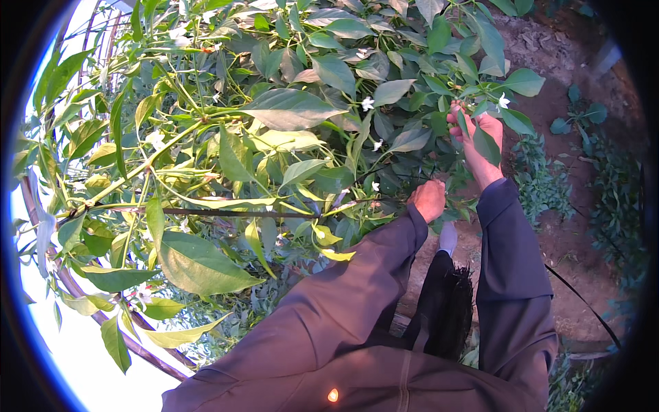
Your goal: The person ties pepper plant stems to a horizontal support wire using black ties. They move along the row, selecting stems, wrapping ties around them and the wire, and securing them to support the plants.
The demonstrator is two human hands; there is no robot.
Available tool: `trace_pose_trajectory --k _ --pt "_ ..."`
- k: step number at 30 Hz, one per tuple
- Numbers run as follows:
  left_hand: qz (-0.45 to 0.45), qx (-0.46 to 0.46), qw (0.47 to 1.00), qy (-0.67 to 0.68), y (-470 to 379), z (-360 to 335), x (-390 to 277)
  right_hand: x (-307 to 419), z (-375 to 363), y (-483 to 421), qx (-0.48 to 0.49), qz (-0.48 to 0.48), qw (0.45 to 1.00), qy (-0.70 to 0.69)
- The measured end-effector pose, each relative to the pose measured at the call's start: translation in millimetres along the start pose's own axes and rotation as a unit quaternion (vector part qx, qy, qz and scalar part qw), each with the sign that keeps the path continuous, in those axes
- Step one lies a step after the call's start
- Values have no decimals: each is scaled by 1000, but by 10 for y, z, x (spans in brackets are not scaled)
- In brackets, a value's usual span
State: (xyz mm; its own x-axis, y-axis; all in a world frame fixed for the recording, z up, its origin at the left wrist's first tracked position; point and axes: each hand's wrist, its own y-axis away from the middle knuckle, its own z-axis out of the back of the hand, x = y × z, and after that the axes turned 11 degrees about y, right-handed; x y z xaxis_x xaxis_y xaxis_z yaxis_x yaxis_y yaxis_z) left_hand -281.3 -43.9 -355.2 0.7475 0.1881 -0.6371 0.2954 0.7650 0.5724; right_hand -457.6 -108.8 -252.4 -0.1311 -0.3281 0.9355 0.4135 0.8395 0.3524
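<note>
A dense pepper plant (293,109) with broad green leaves and small white flowers fills the space before me. My right hand (484,135) is at the plant's right edge, its fingers closed around a leafy shoot (486,146). A white flower (503,101) opens just beyond those fingers. Lower and to the left, my left hand (429,200) is curled at the foliage, knuckles up. Its fingertips are hidden, so whether it grips a stem or a cord cannot be seen. A dark cord (231,212) runs through the branches towards it.
A thick branch (170,147) arches across the left, close to the camera. Curved poles (149,355) stand at the lower left. Bare soil (545,170) with low weeds (540,180) lies to the right, where a thin black line (584,304) crosses. My foot (448,238) shows below my hands.
</note>
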Motion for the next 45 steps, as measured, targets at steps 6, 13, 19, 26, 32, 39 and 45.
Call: trace_pose_trajectory --k 6,13,19,26,32,39,45 --pt "-67 -92 986 120 250 204 0 117 0 -16 -18 -35 999 -31" --pt "20 -154 898 411 776 560 -505 -53 119 -216 -3 -56 998 -28" --pt "-16 -165 882 441 854 663 -686 -46 85 -168 0 -44 999 -24" --pt "-36 -60 918 391 1082 433 -630 -28 83 -196 21 -50 998 -12" --pt "-57 -235 885 399 1125 514 -836 127 30 -94 -4 -27 999 -26" --pt "-77 -225 882 406 1117 681 -1100 33 -2 -107 3 12 998 -57" --pt "-37 -105 920 376 1162 673 -1007 74 -22 -101 5 14 998 -55"
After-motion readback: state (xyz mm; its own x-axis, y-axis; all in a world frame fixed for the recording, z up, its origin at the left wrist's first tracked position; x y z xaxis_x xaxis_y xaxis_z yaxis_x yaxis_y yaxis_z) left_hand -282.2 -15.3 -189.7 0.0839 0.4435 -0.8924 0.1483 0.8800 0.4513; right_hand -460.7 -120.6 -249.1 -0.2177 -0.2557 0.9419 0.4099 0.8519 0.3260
